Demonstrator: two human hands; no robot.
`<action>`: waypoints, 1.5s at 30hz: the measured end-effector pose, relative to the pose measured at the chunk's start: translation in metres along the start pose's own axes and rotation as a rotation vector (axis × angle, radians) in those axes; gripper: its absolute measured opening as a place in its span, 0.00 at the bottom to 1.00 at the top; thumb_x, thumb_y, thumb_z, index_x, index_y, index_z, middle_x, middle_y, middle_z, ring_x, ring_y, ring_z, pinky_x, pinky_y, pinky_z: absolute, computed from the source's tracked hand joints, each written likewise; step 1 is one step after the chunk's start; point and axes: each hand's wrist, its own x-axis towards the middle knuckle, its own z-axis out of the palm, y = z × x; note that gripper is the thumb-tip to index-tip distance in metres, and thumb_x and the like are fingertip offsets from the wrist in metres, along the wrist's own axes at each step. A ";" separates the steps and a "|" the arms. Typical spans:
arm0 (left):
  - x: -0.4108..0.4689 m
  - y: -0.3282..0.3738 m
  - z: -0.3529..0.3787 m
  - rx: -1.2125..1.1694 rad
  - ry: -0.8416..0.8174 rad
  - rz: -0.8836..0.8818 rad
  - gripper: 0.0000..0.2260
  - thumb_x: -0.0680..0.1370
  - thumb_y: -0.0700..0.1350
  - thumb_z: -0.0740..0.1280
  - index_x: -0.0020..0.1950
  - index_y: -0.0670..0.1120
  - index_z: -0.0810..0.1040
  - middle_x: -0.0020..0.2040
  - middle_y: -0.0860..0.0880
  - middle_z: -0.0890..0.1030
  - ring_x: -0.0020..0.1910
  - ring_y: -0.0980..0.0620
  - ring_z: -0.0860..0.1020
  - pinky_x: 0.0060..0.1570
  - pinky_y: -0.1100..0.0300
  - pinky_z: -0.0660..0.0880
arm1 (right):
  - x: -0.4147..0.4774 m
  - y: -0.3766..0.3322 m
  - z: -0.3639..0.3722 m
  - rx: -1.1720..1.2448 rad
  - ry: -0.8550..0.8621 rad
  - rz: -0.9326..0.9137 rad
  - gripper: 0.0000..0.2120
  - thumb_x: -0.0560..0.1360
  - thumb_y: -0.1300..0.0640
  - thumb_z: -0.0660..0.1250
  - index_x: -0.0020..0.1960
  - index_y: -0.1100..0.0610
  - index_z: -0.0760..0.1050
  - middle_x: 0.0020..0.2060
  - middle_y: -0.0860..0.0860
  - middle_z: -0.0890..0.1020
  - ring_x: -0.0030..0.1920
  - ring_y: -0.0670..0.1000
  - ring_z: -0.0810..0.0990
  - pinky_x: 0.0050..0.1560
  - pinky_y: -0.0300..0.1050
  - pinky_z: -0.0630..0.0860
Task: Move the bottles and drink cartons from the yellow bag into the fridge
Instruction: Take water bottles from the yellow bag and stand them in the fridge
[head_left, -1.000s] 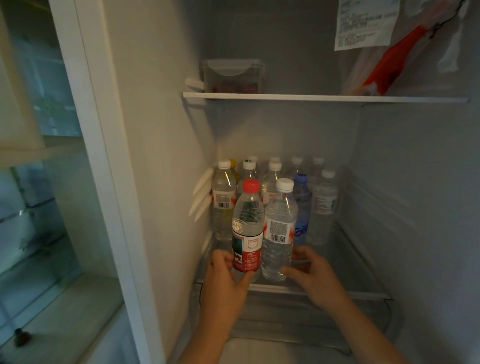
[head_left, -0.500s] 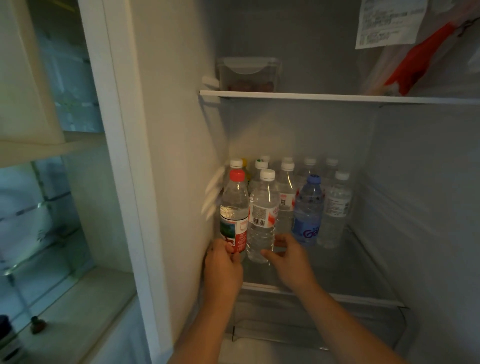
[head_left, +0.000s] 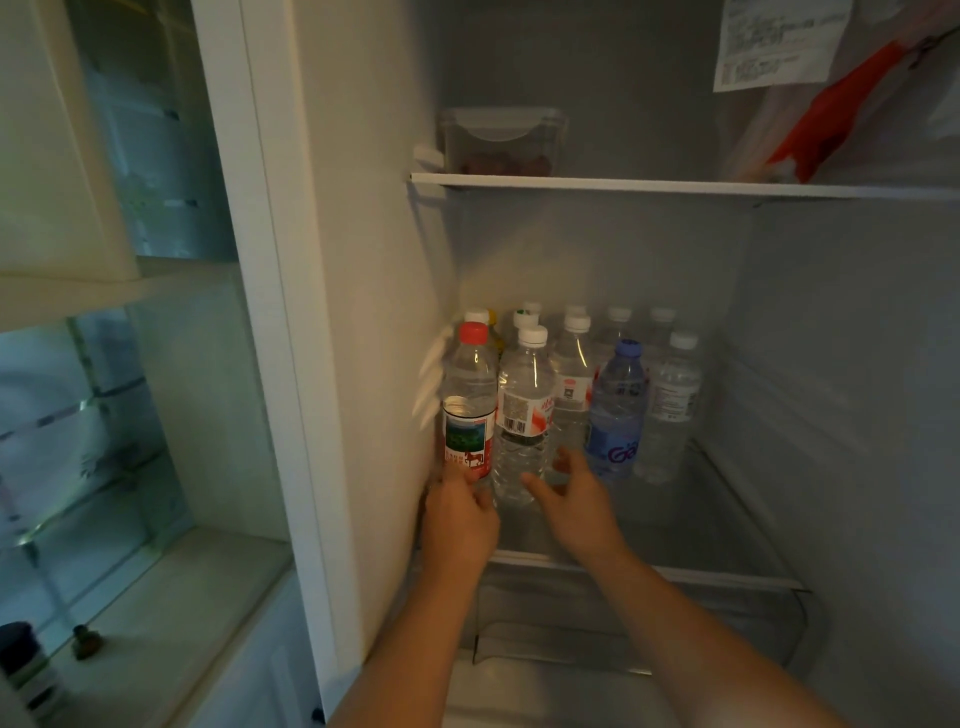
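Inside the open fridge, several water bottles stand in rows at the back of the glass shelf (head_left: 701, 519). My left hand (head_left: 460, 519) grips the base of a red-capped bottle (head_left: 470, 400) with a red and green label, which stands upright against the left wall. Beside it stands a white-capped clear bottle (head_left: 522, 415). My right hand (head_left: 576, 499) holds its base, thumb in front and fingers on its right side. A blue-capped bottle (head_left: 615, 410) stands just right of my right hand. The yellow bag is out of view.
An upper shelf (head_left: 675, 184) carries a lidded clear container (head_left: 501, 140) and a plastic bag (head_left: 831, 114) with something red inside. A clear drawer (head_left: 623, 613) sits below the bottle shelf. Left of the fridge is a glass-fronted cabinet above a pale counter (head_left: 156, 597).
Both hands have slid the red-capped and white-capped bottles from the shelf's front edge back and to the left, up to the standing rows. The view has shifted left.
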 end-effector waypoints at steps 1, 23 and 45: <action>-0.004 0.000 -0.002 -0.001 0.004 0.032 0.12 0.78 0.39 0.67 0.61 0.42 0.75 0.57 0.44 0.78 0.57 0.45 0.78 0.58 0.54 0.77 | -0.004 0.000 -0.003 0.026 0.010 -0.024 0.26 0.77 0.51 0.69 0.72 0.54 0.65 0.63 0.47 0.72 0.53 0.45 0.77 0.55 0.42 0.73; -0.142 -0.096 -0.017 0.642 -0.326 0.459 0.32 0.81 0.66 0.43 0.81 0.54 0.45 0.81 0.49 0.40 0.80 0.45 0.43 0.74 0.47 0.38 | -0.165 0.076 0.000 -0.978 0.099 -0.121 0.33 0.79 0.35 0.46 0.80 0.44 0.45 0.80 0.46 0.44 0.80 0.55 0.41 0.74 0.59 0.33; -0.408 -0.126 -0.103 0.775 -0.421 -0.031 0.38 0.73 0.72 0.34 0.79 0.57 0.33 0.77 0.54 0.29 0.74 0.49 0.25 0.73 0.45 0.31 | -0.395 0.103 -0.013 -0.799 -0.478 -0.068 0.36 0.73 0.30 0.32 0.78 0.41 0.35 0.77 0.42 0.30 0.77 0.52 0.28 0.72 0.60 0.29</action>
